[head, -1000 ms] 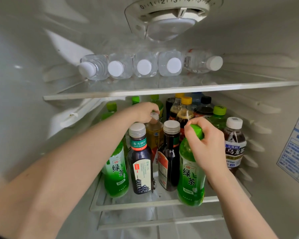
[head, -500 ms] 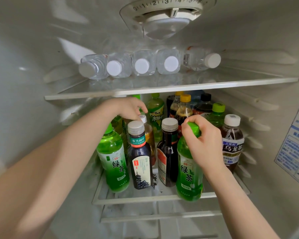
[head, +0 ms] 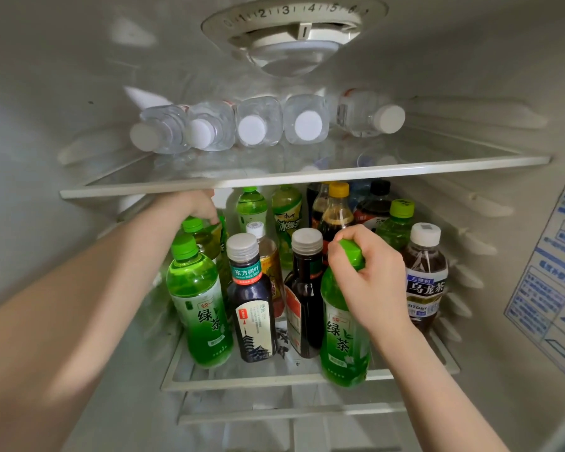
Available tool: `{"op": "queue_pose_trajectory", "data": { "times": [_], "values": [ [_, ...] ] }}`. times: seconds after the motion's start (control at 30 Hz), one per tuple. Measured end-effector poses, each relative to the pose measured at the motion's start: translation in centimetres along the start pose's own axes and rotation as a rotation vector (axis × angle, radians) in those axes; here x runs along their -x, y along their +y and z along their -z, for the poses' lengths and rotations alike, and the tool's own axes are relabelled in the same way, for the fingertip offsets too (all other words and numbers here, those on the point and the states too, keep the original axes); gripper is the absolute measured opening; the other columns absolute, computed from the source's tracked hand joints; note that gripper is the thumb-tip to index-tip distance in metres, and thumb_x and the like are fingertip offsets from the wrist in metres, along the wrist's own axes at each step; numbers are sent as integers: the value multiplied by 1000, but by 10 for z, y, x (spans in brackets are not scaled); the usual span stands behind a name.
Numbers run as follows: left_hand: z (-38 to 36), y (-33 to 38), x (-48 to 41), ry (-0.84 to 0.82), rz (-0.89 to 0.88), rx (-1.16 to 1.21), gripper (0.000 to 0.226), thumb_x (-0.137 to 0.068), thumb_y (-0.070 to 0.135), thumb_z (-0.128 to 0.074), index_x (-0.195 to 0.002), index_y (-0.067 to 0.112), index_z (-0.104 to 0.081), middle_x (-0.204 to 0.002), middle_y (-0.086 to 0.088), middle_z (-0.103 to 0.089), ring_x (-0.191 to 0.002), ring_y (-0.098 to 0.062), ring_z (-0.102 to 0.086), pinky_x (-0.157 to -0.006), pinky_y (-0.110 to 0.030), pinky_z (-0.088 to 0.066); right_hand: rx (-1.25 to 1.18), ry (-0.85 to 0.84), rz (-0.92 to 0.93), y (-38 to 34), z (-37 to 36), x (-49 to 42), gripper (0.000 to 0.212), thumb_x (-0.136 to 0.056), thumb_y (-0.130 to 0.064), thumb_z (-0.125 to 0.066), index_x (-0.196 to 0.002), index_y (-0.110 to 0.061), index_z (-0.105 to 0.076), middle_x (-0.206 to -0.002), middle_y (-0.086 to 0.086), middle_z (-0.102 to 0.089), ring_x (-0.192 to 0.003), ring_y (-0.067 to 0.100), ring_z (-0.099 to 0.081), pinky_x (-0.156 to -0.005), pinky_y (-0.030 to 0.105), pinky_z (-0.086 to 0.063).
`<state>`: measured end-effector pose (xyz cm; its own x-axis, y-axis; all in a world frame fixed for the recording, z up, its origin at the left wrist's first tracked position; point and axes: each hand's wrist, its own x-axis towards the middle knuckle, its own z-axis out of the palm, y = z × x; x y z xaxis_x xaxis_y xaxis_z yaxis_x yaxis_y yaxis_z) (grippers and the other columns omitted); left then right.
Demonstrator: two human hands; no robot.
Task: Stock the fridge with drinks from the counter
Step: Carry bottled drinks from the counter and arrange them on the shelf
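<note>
Drinks (head: pixel 286 220) stand upright and crowded on the fridge's lower shelf (head: pixel 242 383). At its front left corner is a green tea bottle (head: pixel 196 308) with a green cap. Behind that, the left hand (head: pixel 198 207) reaches in under the upper shelf (head: pixel 307 176), its fingers bent down onto the shoulder of a yellow-green bottle (head: pixel 204 241); I cannot tell whether it grips the bottle or only touches it. Along the front edge come a dark bottle with a pagoda label (head: pixel 252 314) and a dark brown bottle (head: pixel 304 298), both grey-capped. Just right of them, the right hand (head: pixel 369 275) is closed round the green cap and neck of a second green tea bottle (head: pixel 344 337), which is upright with its base at the front edge. Near the front right corner stands a white-capped oolong tea bottle (head: pixel 424 282). On the upper shelf, five water bottles (head: pixel 265 125) lie on their sides along the back edge, white caps facing forward. A numbered dial (head: pixel 294 31) sits above them, and a blue printed sticker (head: pixel 555 288) is on the right wall.
</note>
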<state>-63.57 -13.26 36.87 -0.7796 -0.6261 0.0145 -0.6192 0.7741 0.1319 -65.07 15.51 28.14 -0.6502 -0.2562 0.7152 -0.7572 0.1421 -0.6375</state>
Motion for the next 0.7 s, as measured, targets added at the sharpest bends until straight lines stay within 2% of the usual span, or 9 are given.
{"op": "queue_pose_trajectory", "data": {
  "times": [0.07,0.17,0.2,0.27,0.3,0.47,0.53,0.6,0.7],
  "values": [
    [0,-2,0,18,-35,-16,64,-83,18,-70,-138,11,-38,-143,-15,-38,-122,-29,-44,-97,-32,-37,4,-1,4,0,0,0,10,-84,-31,-54,-76,-26,-56,-67,-12,-55,-69,4,-53,-59,20,-37],
    [1,-1,0,-3,-142,156,54,-76,6,-76,-124,6,-50,-131,-22,-48,-92,-26,-49,-74,-32,-48,-3,0,11,0,0,1,10,-84,-30,-54,-76,-24,-56,-67,-12,-54,-69,5,-53,-60,20,-37],
    [3,1,2,-25,-172,221,51,-77,3,-74,-122,3,-51,-131,-24,-48,-87,-26,-50,-62,-28,-49,-6,0,13,-1,1,1,10,-84,-30,-54,-76,-24,-56,-67,-12,-54,-68,5,-53,-60,20,-37],
    [4,8,6,-44,-203,299,44,-79,-1,-71,-119,2,-54,-133,-23,-47,-76,-25,-52,-40,-13,-42,-11,-5,14,-1,1,1,10,-85,-30,-54,-76,-24,-56,-66,-11,-54,-68,5,-53,-60,21,-38],
    [3,11,7,-45,-215,321,42,-79,-2,-70,-118,2,-55,-134,-21,-46,-78,-25,-52,-37,-10,-39,-15,-8,12,-1,1,1,10,-85,-29,-54,-77,-24,-56,-67,-11,-54,-68,5,-53,-60,22,-38],
    [-4,22,0,-57,-256,426,40,-83,-2,-65,-121,0,-53,-140,-16,-42,-119,-30,-47,-59,-18,-41,-16,-17,14,-1,2,0,10,-85,-30,-54,-77,-23,-57,-68,-12,-54,-68,5,-53,-61,21,-38],
    [-5,26,-4,-60,-253,473,42,-85,1,-64,-124,3,-51,-140,-16,-41,-112,-28,-47,-66,-20,-40,-17,-23,13,0,2,0,11,-85,-30,-54,-78,-23,-57,-68,-12,-54,-68,5,-53,-61,22,-39],
    [-3,31,-4,-92,-259,506,43,-87,3,-62,-128,5,-48,-141,-15,-39,-118,-28,-45,-77,-21,-41,-17,-24,10,0,2,-1,11,-85,-30,-54,-78,-23,-57,-69,-12,-55,-69,5,-53,-61,23,-40],
    [-2,41,-8,-123,-279,510,41,-89,5,-60,-129,5,-47,-141,-14,-38,-117,-21,-42,-74,-23,-42,-12,-29,8,1,2,-3,11,-85,-30,-54,-77,-22,-57,-70,-11,-56,-69,6,-54,-62,23,-41]
  ]
}}
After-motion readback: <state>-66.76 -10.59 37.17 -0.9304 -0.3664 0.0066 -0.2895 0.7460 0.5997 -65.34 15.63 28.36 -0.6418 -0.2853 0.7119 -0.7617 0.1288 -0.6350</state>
